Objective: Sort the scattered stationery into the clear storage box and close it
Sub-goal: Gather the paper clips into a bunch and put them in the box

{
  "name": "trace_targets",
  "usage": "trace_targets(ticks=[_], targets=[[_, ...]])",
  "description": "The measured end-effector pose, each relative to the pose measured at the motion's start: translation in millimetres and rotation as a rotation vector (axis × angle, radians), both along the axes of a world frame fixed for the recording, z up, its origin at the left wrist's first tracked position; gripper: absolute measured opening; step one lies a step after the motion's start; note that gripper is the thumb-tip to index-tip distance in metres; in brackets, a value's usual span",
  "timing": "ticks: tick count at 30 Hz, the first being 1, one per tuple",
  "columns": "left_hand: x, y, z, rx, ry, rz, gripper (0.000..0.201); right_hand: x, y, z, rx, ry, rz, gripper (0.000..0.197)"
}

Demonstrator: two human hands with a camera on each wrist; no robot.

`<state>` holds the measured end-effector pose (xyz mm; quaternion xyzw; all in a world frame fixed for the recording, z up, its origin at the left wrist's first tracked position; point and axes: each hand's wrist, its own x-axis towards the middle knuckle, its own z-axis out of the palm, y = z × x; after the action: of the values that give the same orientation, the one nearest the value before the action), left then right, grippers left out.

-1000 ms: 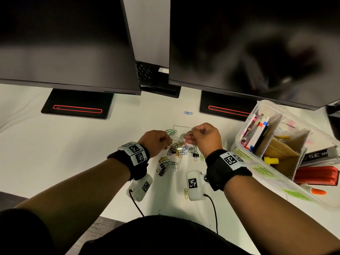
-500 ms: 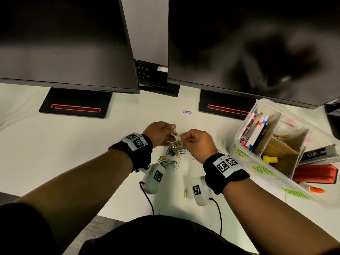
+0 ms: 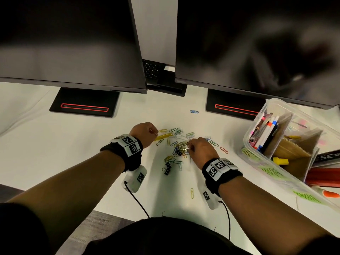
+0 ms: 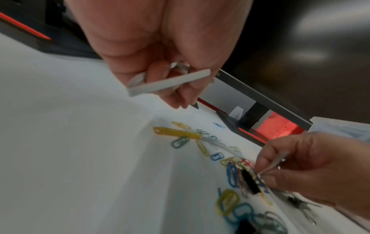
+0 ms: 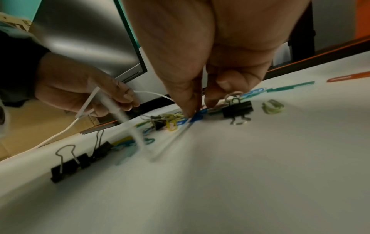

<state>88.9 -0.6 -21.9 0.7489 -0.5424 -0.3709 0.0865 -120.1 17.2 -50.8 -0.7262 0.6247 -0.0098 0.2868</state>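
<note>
Both hands have dropped apart since half a second ago, when they met above the pile; now they sit at either side of it. Nearest, a yellow clip (image 3: 192, 193) lies alone at 6 o'clock of the pile. Black binder clips (image 3: 167, 168) come next, then the paper clips (image 3: 179, 144) tangled mid-surface. The right hand (image 3: 201, 150), at 3 o'clock of the pile, pinches something thin and clear at surface level among the clips. The left hand (image 3: 144, 133), at 9 o'clock, is curled around a pale flat strip (image 4: 170, 83) held off the surface. A yellow tab (image 3: 162, 137) lies just beside it. A blue clip (image 3: 194, 111) sits apart at 12 o'clock. The box (image 3: 257, 157) stands open at 3 o'clock, pens and card dividers inside.

The clips look light, stiff and slippery, and likely to snag on one another; a fingertip pinch or a scoop should suit them. Binder clips offer wire loops to take.

What the clear piece and the strip are is hard to make out, blurred in both wrist views. No lid is visible, and the box's right end is cut off.
</note>
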Motion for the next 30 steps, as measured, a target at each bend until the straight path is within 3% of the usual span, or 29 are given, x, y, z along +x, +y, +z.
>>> trace_targets(ticks=[4, 8, 11, 16, 19, 22, 26, 30], targets=[[3, 3, -12, -0.003, -0.111, -0.11, 0.023, -5, -4, 7, -0.042, -0.037, -0.078, 0.018], [-6, -3, -19, 0.011, -0.195, -0.267, 0.03, -18, -17, 15, -0.027, -0.118, -0.28, 0.008], [-15, -9, -21, 0.02, -0.217, -0.34, 0.029, -27, -25, 17, 0.027, -0.218, -0.401, 0.033], [-22, -14, -21, 0.053, -0.261, -0.401, 0.022, -34, -31, 20, 0.113, -0.416, -0.496, 0.03], [-23, -14, -18, 0.083, -0.261, -0.429, 0.021, -30, -33, 19, 0.163, -0.345, -0.465, 0.029], [-22, -13, -16, 0.093, -0.247, -0.453, 0.019, -24, -31, 20, 0.15, -0.151, -0.302, 0.035], [-20, -14, -16, 0.08, -0.183, -0.421, 0.025, -19, -27, 16, 0.133, 0.01, -0.151, 0.021], [-26, -18, -14, 0.033, -0.169, -0.444, 0.026, -18, -22, 13, 0.141, 0.07, -0.108, 0.016]])
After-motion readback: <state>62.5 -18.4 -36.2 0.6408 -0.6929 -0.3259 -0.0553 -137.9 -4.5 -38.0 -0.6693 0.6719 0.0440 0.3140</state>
